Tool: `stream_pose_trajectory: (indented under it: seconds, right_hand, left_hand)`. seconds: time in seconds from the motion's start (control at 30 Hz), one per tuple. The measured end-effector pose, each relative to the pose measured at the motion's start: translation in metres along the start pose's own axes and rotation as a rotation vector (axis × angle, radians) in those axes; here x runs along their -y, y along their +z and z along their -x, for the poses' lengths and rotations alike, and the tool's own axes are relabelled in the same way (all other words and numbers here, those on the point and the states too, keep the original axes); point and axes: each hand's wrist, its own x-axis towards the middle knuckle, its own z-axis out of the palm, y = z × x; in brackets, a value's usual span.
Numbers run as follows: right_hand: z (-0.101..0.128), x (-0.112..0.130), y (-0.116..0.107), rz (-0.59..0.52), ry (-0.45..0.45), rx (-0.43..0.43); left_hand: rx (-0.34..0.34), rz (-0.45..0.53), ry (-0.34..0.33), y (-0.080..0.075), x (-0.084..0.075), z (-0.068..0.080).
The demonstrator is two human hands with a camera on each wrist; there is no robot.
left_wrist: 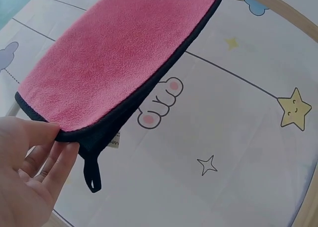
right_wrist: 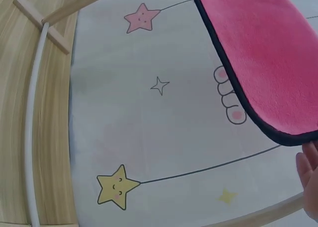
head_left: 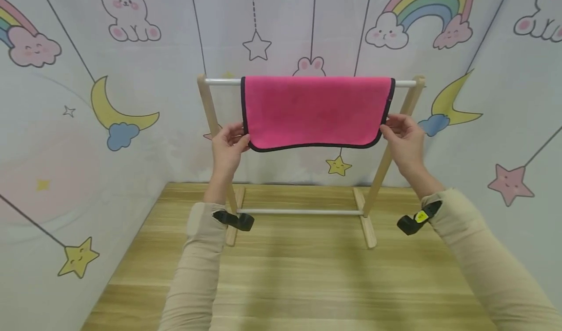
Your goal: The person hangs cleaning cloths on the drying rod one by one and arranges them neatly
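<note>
A pink towel with black edging hangs over the white top bar of a wooden rack. Its front flap ends in a slightly wavy hem. My left hand pinches the edge near the lower left corner, thumb in front. In the left wrist view, a black hanging loop and a small label show below that corner. On the other side, my right hand pinches the right edge a little above the corner. In the right wrist view, only part of that hand shows.
The rack's wooden legs stand on a wood-grain surface, joined low down by a white crossbar. Behind and beside it hangs a pale printed backdrop. Each wrist carries a black camera.
</note>
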Motion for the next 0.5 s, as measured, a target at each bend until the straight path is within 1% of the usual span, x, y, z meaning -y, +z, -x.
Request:
stream_pose_trajectory:
  seconds: [0.03, 0.1, 0.27, 0.33, 0.4, 0.5]
  right_hand:
    - [0.001, 0.000, 0.001, 0.004, 0.016, 0.010]
    - [0.002, 0.000, 0.003, -0.003, 0.038, 0.017]
    - [0.005, 0.011, 0.005, -0.038, 0.031, -0.025]
    - [0.006, 0.013, 0.004, -0.027, 0.030, -0.028]
    - [0.005, 0.010, 0.003, -0.006, 0.032, -0.025]
    - [0.004, 0.001, 0.001, 0.023, 0.040, -0.020]
  left_hand:
    - [0.000, -0.002, -0.002, 0.000, 0.001, 0.000]
    - [0.002, 0.000, -0.013, 0.001, -0.005, 0.003]
    - [0.018, -0.015, -0.024, 0.004, -0.024, 0.012]
    - [0.017, -0.024, -0.017, 0.004, -0.024, 0.013]
    - [0.017, -0.022, -0.014, 0.004, -0.023, 0.013]
    - [0.015, -0.015, -0.016, 0.003, -0.013, 0.009]
